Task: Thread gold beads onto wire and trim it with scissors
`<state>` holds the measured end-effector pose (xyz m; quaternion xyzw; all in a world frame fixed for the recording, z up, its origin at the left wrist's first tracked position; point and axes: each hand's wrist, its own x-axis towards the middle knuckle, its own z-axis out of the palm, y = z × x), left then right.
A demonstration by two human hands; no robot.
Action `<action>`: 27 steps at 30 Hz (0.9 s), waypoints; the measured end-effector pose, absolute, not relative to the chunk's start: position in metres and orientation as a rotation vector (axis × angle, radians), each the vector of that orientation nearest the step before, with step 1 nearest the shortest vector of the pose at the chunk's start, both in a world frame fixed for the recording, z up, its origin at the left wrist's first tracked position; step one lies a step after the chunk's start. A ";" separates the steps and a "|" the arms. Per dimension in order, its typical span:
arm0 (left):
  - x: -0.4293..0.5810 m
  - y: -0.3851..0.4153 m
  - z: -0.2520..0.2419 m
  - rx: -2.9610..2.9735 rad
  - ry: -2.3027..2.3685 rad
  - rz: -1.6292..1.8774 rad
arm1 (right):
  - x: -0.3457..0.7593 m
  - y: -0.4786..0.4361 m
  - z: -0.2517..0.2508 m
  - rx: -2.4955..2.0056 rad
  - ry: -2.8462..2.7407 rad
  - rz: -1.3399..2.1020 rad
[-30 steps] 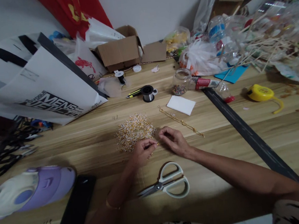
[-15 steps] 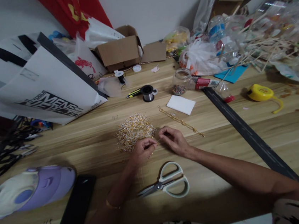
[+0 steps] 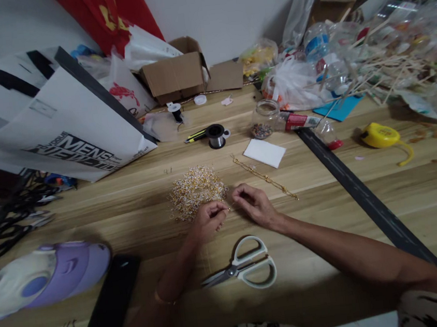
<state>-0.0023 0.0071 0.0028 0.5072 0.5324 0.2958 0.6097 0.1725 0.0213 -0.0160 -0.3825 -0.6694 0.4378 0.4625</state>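
My left hand point(image 3: 211, 218) pinches a tiny gold bead or link at its fingertips; its exact kind is too small to tell. Close by on the right, my right hand point(image 3: 257, 204) has thumb and forefinger drawn together, and whatever they grip is too fine to make out. Just behind the left hand lies a pile of gold and silver beaded pieces point(image 3: 198, 189). A gold chain point(image 3: 266, 178) stretches across the wood beyond the right hand. White-handled scissors point(image 3: 242, 268) rest nearer to me, blades pointing left.
Wire spools point(image 3: 216, 136), a white card point(image 3: 265, 153) and a jar of beads point(image 3: 261, 122) stand farther back. A black phone point(image 3: 110, 306) and a purple-and-white bottle point(image 3: 64, 276) lie at left. A yellow tape measure point(image 3: 380, 135) is at right, with clutter behind it.
Both hands stay almost where they were. The fine strand seen between their fingertips earlier is harder to see now.
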 end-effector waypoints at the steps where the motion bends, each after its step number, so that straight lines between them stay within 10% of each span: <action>1: -0.002 0.007 0.003 1.167 1.229 0.683 | 0.173 0.021 -0.016 -0.941 -1.644 1.075; 27: -0.008 0.005 0.008 1.208 1.160 0.725 | 0.172 0.022 -0.015 -0.928 -1.585 1.058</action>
